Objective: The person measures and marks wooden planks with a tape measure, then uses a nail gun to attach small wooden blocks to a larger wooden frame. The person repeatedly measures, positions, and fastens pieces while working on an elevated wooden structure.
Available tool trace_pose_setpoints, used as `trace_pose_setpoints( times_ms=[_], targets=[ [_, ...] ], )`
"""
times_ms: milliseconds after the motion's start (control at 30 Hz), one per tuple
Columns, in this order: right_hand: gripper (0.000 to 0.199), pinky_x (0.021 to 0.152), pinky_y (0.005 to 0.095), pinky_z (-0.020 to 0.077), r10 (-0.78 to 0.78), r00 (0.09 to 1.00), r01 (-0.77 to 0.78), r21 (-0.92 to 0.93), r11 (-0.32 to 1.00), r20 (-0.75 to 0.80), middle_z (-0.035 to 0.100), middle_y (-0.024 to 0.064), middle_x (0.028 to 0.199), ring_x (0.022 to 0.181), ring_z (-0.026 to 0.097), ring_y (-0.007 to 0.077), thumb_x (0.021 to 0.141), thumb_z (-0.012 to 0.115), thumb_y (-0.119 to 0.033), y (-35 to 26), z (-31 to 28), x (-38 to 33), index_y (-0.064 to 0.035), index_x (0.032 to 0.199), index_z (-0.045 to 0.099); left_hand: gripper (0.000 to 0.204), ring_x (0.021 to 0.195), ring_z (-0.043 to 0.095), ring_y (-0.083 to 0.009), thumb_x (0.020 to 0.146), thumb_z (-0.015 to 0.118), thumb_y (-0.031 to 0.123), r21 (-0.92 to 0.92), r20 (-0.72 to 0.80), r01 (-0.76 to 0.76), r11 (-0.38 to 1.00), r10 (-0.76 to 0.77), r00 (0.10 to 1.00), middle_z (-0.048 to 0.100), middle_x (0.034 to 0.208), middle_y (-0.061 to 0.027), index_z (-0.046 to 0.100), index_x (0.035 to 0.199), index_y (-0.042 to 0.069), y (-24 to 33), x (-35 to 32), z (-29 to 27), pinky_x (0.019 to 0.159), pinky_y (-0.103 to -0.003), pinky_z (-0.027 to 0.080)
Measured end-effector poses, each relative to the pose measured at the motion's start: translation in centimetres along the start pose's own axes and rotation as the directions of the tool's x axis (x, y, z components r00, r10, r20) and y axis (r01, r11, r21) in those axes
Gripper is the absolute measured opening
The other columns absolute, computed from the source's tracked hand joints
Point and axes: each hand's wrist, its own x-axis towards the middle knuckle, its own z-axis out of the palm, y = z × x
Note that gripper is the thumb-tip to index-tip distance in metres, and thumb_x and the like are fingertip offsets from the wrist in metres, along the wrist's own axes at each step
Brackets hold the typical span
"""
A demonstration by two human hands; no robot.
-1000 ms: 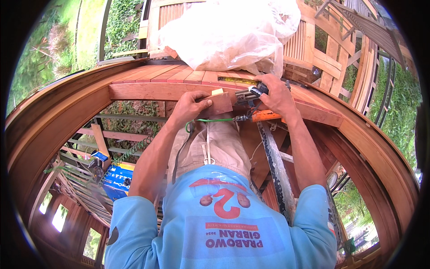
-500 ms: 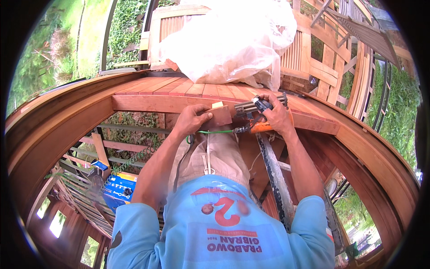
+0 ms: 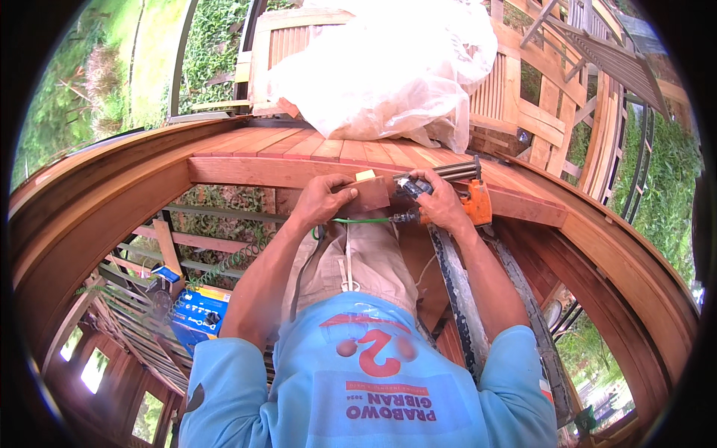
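Note:
My left hand point(image 3: 324, 200) is closed on a small reddish-brown wood block point(image 3: 371, 196), pressing it near the front edge of the wooden beam point(image 3: 269, 173). A small yellow piece point(image 3: 365, 175) shows above the block. On the right, my right hand point(image 3: 441, 200) wraps round an orange and black nail gun point(image 3: 476, 204). Its orange body sticks out to the right of my fingers, and its long dark magazine lies toward the planks. A green air hose point(image 3: 358, 220) joins the gun at a metal fitting and runs left below the block.
Translucent plastic sheeting point(image 3: 388, 75) is heaped beyond the planked surface point(image 3: 299, 142). A ladder rail point(image 3: 459, 306) stands below my right forearm. At lower left are a blue and yellow box point(image 3: 200, 313) and a coiled green hose point(image 3: 231, 261). Slatted wooden panels point(image 3: 538, 97) lie at the far right.
The nail gun has turned in my right hand; its orange body now shows right of my fingers. My right hand has shifted slightly left. My left hand stays with the block.

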Motion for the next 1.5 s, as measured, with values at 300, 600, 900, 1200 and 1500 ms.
trace_pose_setpoints(
  times_ms=[300,600,900,1200,1500],
  targets=[
    [0.037,0.055,0.0232,0.0538,0.344,0.923,-0.380,0.268,0.885,0.174,0.071,0.0025,0.101,0.081,0.066,0.0084,0.102,0.071,-0.020,-3.8,-0.6,0.7,-0.0090,0.137,0.072,0.035,0.096,0.070,-0.0131,0.102,0.078,0.021,-0.010,-0.007,0.007,1.000,-0.007,1.000,0.082,0.106,-0.0091,0.078,0.126,-0.004,-0.4,0.0,0.1,0.087,-0.034,0.058],
    [0.033,0.053,0.0230,0.0549,0.185,0.943,-0.310,0.529,0.790,0.276,0.073,0.0065,0.103,0.080,0.068,0.0096,0.104,0.068,-0.015,-4.2,2.7,0.3,-0.0043,0.135,0.072,0.036,0.093,0.074,-0.0181,0.101,0.077,0.023,-0.018,-0.021,0.020,1.000,-0.020,1.000,0.082,0.103,-0.0145,0.078,0.124,-0.004,-0.1,-0.2,0.2,0.085,-0.036,0.059],
    [0.030,0.052,0.0238,0.0567,0.204,0.909,-0.401,0.627,0.668,0.364,0.075,0.0098,0.095,0.073,0.070,0.0116,0.106,0.064,-0.015,-2.5,2.2,1.3,-0.0031,0.133,0.069,0.036,0.093,0.072,-0.0149,0.102,0.078,0.023,-0.008,-0.003,0.007,1.000,-0.007,1.000,0.082,0.102,-0.0121,0.078,0.124,-0.005,0.1,-0.1,0.0,0.086,-0.035,0.059],
    [0.028,0.053,0.0223,0.0564,0.186,0.879,-0.427,0.550,0.718,0.439,0.075,0.0069,0.094,0.074,0.070,0.0087,0.107,0.064,-0.018,-2.4,1.1,3.2,-0.0061,0.131,0.069,0.036,0.092,0.071,-0.0149,0.101,0.078,0.024,-0.032,0.005,0.033,0.999,-0.033,0.999,0.082,0.102,-0.0118,0.078,0.123,-0.005,-0.1,0.1,0.0,0.084,-0.035,0.058],
    [0.028,0.049,0.0223,0.0538,0.235,0.895,-0.420,0.541,0.729,0.378,0.074,0.0083,0.091,0.067,0.067,0.0087,0.106,0.067,-0.019,-2.6,1.7,2.8,-0.0039,0.130,0.069,0.035,0.090,0.074,-0.0185,0.100,0.078,0.024,-0.009,-0.020,-0.005,1.000,0.005,1.000,0.082,0.100,-0.0148,0.078,0.120,-0.004,0.6,-0.2,-0.2,0.083,-0.037,0.058]
  ],
)
